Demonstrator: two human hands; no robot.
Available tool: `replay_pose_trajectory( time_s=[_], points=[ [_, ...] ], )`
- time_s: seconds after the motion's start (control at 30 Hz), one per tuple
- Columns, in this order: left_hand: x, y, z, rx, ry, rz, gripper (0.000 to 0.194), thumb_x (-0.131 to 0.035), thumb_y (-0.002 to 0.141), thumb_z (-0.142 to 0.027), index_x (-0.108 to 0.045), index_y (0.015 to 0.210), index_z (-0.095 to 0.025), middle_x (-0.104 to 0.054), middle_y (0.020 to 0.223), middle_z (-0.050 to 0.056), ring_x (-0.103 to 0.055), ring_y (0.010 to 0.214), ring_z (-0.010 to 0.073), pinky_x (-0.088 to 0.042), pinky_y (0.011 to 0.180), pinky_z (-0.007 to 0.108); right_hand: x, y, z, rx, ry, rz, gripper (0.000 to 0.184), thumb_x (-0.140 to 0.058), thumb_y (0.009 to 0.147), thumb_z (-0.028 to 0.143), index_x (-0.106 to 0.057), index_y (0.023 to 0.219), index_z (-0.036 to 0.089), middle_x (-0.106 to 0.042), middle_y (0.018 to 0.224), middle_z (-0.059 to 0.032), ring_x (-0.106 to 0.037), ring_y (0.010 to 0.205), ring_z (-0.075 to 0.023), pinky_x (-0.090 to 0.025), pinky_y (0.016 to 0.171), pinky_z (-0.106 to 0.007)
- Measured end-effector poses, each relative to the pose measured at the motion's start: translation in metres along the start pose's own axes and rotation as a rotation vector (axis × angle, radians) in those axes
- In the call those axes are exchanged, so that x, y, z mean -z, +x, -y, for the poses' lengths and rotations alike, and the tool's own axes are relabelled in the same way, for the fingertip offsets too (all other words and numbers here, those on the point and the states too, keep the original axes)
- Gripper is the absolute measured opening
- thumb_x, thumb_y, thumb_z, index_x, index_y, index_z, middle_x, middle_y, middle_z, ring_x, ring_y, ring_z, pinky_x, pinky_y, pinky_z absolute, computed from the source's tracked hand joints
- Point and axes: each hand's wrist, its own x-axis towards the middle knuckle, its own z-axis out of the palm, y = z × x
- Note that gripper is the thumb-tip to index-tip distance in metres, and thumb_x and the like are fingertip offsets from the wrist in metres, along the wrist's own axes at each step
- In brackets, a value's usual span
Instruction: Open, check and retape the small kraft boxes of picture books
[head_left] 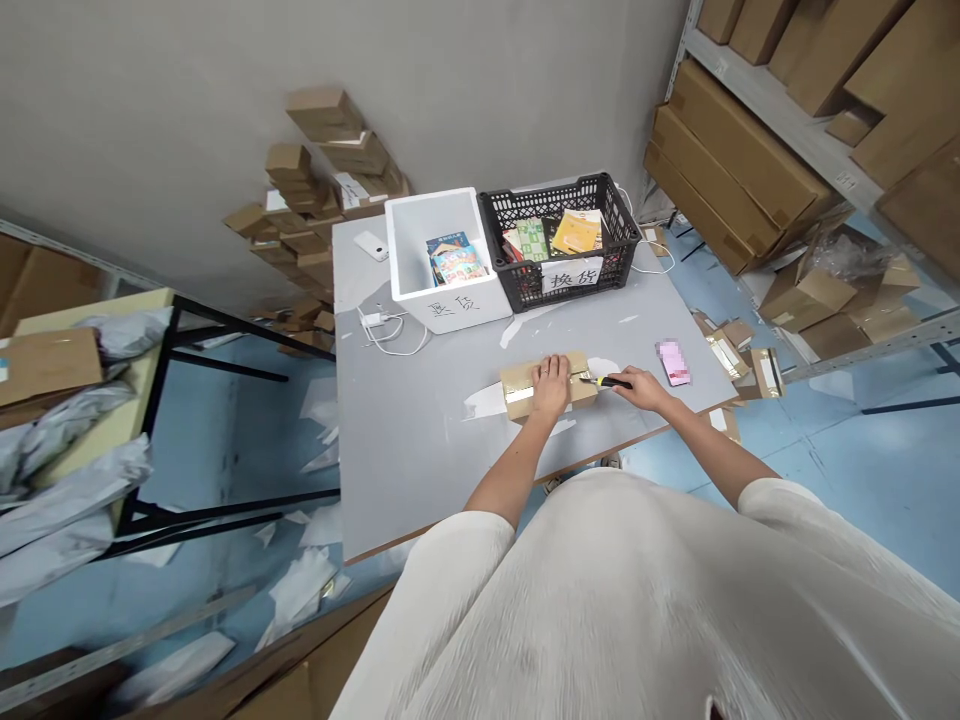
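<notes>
A small brown cardboard box point(520, 378) lies on the grey table near its front edge. My left hand point(552, 384) rests on top of the box, its fingers stretched forward over the cardboard. In my right hand point(640, 387) is a utility knife point(616, 382) with a black and yellow handle, gripped in closed fingers. Its blade end points left and meets the right end of the box, where a strip of tape shows. Whether the blade has gone into the tape is too small to tell.
Behind the box stand a white foam bin point(450, 308) and a black plastic crate point(517, 292), both holding booklets. A pink-screened phone point(673, 362) lies on the right, a white cable point(397, 345) on the left. Cardboard boxes point(731, 360) and paper scraps point(300, 590) litter the floor.
</notes>
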Motion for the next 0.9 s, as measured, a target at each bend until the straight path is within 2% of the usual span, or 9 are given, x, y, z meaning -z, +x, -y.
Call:
replay_pose_trajectory(
  time_s=[0.33,0.5,0.77,0.9],
  points=[
    [-0.004,0.002,0.004,0.007,0.014,-0.003,0.061,-0.033,0.109,-0.023,-0.047,0.168,-0.016,-0.05,0.171,0.02,-0.039,0.162,0.0347,-0.028,0.131,0.055,-0.015,0.015,-0.008,-0.014,-0.027,-0.086,0.047,-0.06,0.108,0.041,-0.071,0.152,0.029,-0.073,0.128,-0.013,-0.067,0.121,-0.0323,-0.048,0.105,-0.042],
    [-0.005,0.0,0.004,0.008,0.057,0.003,0.06,-0.028,0.109,-0.021,-0.05,0.165,-0.016,-0.05,0.172,0.019,-0.04,0.162,0.0344,-0.027,0.131,0.058,-0.022,0.012,-0.016,0.006,-0.04,-0.115,0.048,-0.057,0.109,0.041,-0.069,0.154,0.029,-0.071,0.13,-0.0142,-0.066,0.116,-0.0322,-0.046,0.1,-0.042],
    [-0.006,-0.003,0.003,0.033,0.088,0.02,0.06,-0.029,0.109,-0.021,-0.049,0.165,-0.017,-0.048,0.173,0.019,-0.038,0.164,0.0329,-0.027,0.132,0.058,-0.019,0.018,-0.034,0.07,-0.057,-0.191,0.047,-0.054,0.108,0.041,-0.071,0.149,0.024,-0.07,0.128,-0.0166,-0.06,0.118,-0.0345,-0.04,0.103,-0.046],
    [-0.004,-0.004,0.001,0.044,0.087,0.025,0.06,-0.029,0.109,-0.022,-0.049,0.166,-0.018,-0.048,0.173,0.02,-0.038,0.165,0.0319,-0.027,0.132,0.058,-0.014,0.026,-0.046,-0.036,-0.019,-0.285,0.048,-0.053,0.107,0.041,-0.07,0.148,0.023,-0.07,0.13,-0.0175,-0.059,0.118,-0.0362,-0.043,0.101,-0.047]
  ],
)
